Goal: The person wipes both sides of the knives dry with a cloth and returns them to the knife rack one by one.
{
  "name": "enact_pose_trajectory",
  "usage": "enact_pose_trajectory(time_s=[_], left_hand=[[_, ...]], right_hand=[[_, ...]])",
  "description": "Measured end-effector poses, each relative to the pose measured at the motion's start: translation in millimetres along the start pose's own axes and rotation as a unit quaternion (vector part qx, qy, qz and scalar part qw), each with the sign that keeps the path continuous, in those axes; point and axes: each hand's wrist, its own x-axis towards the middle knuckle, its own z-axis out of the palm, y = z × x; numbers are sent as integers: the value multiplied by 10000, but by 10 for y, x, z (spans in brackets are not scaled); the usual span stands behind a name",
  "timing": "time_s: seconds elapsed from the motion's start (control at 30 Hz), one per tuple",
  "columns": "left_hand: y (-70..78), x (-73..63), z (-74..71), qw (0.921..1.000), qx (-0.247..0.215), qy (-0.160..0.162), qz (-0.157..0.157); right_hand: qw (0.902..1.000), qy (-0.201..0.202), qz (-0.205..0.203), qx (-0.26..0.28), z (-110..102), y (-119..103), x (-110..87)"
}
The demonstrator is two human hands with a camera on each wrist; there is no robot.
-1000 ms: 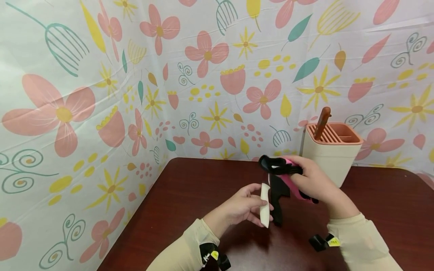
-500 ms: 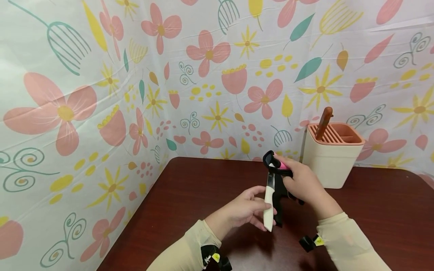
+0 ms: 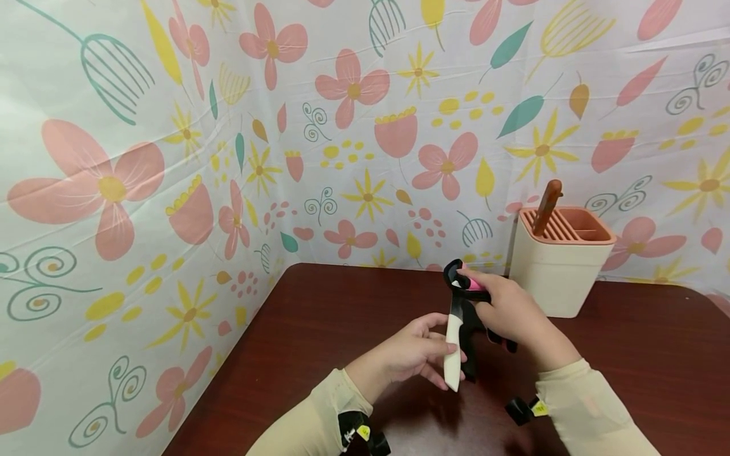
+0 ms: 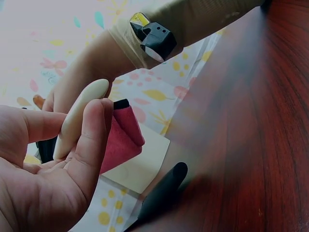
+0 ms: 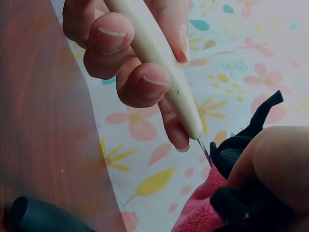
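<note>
On the reddish-brown table [image 3: 319,329] there stands a cream holder [image 3: 561,275] with an orange slotted top, from which one brown handle [image 3: 547,208] rises tilted. A black handle [image 4: 163,192] lies also on the table. Behind, a white sheet [image 3: 342,177] carries pink, yellow and teal plant patterns.

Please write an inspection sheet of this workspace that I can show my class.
Surface: glossy, dark red-brown, wood-grained tabletop.
Job's things: white-handled knife with metal blade; fluffy pink cloth with black straps, hiding the blade's far end.
Clutter: black, smooth-handled utensil beside the knife in the head view, partly hidden.
Left grip: pinches the knife handle.
Right grip: holds the pink cloth.
Cables: nothing seen.
Surroundings: white floral-printed sheet behind; tapered cream holder with slotted orange top at back right, a slim brown handle tilted in it.
</note>
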Motion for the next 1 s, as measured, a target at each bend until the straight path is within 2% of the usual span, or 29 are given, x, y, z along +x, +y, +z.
enact_pose_trajectory(time_s=[0.33,0.43,0.6,0.67,0.8,1.0], left_hand=[[-6,1,12,9999,-31,94,80],[-14,5,21,9998,-20,165,80],[-42,14,7,9998,5,168,40],[-50,16,-2,9999,-2,138,30],[-42,17,-9,10000,-38,74,28],[-19,18,-12,9999,10,163,21]], right_hand=[[9999,34,27,104,-37,-67,-25],[9992,377,-18,115,-25,-70,-37],[9911,1309,-228,27,6,-73,-55],[9886,1449,-407,-46,17,-90,-51],[9915,1141,-605,-148,52,-124,-37],[9968,522,-549,-242,53,-156,-53]])
